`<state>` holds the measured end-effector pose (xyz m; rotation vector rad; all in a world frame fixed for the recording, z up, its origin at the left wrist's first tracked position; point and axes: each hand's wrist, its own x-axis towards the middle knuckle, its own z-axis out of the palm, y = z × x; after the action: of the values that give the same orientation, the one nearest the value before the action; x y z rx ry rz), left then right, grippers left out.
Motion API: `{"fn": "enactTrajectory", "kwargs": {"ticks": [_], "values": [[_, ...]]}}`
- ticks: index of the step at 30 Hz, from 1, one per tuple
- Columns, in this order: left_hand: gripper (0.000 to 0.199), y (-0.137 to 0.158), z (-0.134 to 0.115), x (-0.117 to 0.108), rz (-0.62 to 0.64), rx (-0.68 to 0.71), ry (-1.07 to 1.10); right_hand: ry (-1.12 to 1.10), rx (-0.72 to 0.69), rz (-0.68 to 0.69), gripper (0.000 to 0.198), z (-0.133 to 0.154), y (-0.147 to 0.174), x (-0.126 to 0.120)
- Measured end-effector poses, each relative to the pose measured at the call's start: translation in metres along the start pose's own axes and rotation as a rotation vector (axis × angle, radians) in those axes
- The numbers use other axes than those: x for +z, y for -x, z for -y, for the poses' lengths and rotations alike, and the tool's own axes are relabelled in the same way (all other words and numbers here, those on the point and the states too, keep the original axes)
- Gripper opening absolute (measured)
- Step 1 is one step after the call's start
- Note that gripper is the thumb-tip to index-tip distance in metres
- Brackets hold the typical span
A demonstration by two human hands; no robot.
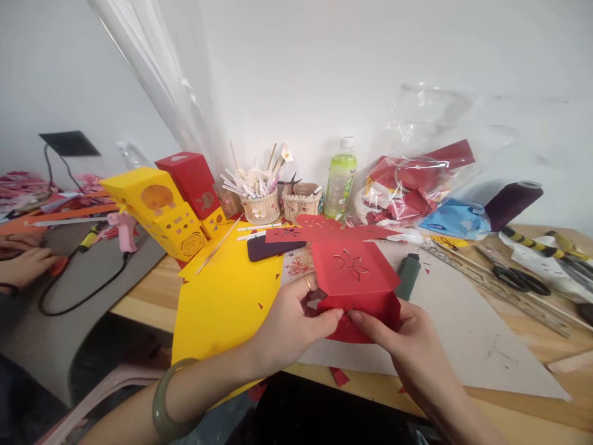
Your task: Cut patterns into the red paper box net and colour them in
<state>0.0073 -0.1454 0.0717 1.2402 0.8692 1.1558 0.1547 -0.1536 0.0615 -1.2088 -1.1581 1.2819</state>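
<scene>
Between my two hands is a folded piece of red card point(354, 269), partly shaped like a box, with a flower cut into its upper panel and side tabs bent. My left hand point(301, 321) grips its left side, thumb on the front panel and fingers behind. On the right, my right hand point(398, 327) holds the card the same way, its thumb close to the left thumb. The fingertips behind the card are hidden. Just beyond lies a flat red cut-out strip point(333, 232). A dark green capped tool or marker point(408, 275) lies right of the card.
Yellow card point(222, 309) and a white sheet point(463, 321) cover the table. Yellow and red paper boxes point(162, 213) stand left, pots of sticks point(260, 206) and a green bottle point(340, 179) behind. Scissors point(514, 278) and a metal ruler point(500, 287) lie right. Another person's hand point(28, 269) is far left.
</scene>
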Motion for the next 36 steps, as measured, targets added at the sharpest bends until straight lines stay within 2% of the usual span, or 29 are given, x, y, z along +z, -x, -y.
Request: {"fn": "enactTrajectory", "kwargs": {"ticks": [16, 22, 31, 36], "values": [[0.027, 0.003, 0.003, -0.001, 0.013, 0.075, -0.084, 0.031, -0.045, 0.032, 0.015, -0.011, -0.007, -0.005], [0.027, -0.006, 0.004, -0.005, 0.019, 0.023, 0.058, -0.072, -0.040, 0.018, 0.022, -0.007, -0.006, -0.007], [0.017, -0.009, 0.007, -0.007, 0.047, -0.095, 0.189, -0.152, 0.087, 0.021, 0.021, -0.004, -0.006, -0.009], [0.020, -0.009, 0.009, -0.008, 0.053, -0.077, 0.198, -0.105, 0.039, 0.047, 0.020, -0.012, -0.010, -0.011]]}}
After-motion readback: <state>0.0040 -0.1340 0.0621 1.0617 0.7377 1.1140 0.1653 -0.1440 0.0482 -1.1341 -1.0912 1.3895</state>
